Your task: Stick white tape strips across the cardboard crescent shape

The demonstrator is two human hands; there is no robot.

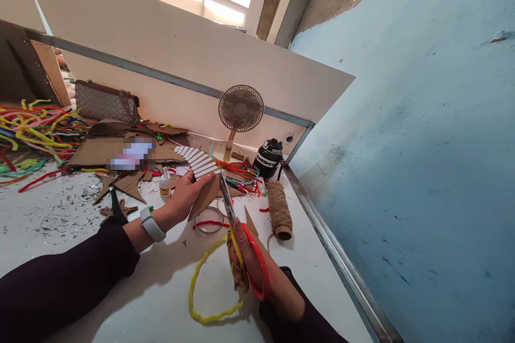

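My left hand (pixel 185 194) holds a cardboard piece (pixel 203 179) whose upper edge is cut into white strips that fan out. My right hand (pixel 257 270) grips scissors (pixel 237 236) with red and yellow handles; the blades point up at the lower edge of the cardboard and look nearly closed. A yellow fuzzy cord (pixel 201 284) loops on the white table (pixel 140 300) under the scissors. A white band sits on my left wrist.
A spool of brown twine (pixel 279 208), a black bottle (pixel 269 157), a small desk fan (pixel 240 110), a glue bottle (pixel 164 182), cardboard scraps (pixel 129 185) and a heap of coloured cords (pixel 36 128) lie around. A metal table edge (pixel 333 257) runs on the right beside a blue wall.
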